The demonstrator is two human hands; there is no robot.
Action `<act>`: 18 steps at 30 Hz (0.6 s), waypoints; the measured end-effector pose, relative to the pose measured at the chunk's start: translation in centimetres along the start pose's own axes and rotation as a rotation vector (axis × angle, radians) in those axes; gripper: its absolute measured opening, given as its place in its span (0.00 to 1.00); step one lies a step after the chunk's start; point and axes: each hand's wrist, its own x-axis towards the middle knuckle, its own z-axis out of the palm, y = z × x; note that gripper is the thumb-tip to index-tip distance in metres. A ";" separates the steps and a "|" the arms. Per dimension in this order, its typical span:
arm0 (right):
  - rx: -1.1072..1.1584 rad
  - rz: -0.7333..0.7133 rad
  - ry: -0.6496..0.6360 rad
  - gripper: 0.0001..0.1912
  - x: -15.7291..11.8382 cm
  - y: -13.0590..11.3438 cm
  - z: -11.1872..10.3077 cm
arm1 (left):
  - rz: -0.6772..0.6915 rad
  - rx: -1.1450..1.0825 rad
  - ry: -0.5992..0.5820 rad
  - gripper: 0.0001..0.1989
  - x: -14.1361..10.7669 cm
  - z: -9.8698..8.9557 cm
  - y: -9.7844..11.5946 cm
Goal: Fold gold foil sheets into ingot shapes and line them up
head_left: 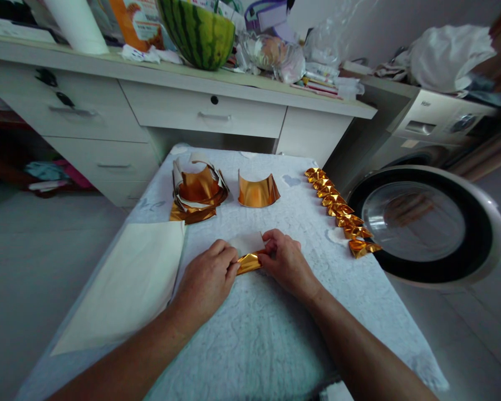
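Observation:
A sheet of gold foil paper (249, 263) lies between my hands near the middle of the table, its near edge folded up and its pale back showing beyond the fold. My left hand (211, 273) pinches the left end of the fold. At the other end, my right hand (286, 259) grips the paper between thumb and fingers. Just beyond stands a single curled gold sheet (258, 192). To its left is a loose stack of curled gold sheets (198, 186). A row of folded gold paper pieces (338, 209) runs along the table's right side.
White paper (125, 284) covers part of the cloth-covered table (259, 334) at left. Behind is a white counter (250, 83) with a cut watermelon (198, 33) and clutter. A washing machine's round door (426, 223) stands open beside the table's right edge.

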 end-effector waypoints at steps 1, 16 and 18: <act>-0.016 0.000 -0.005 0.10 0.0 -0.1 -0.1 | 0.001 0.005 -0.001 0.06 0.0 0.0 0.0; -0.089 -0.024 -0.055 0.07 -0.2 -0.3 -0.7 | 0.000 0.019 -0.014 0.05 -0.1 -0.1 0.1; -0.091 -0.020 -0.051 0.07 -0.2 -0.3 -0.7 | -0.006 0.030 -0.020 0.05 -0.1 -0.2 0.2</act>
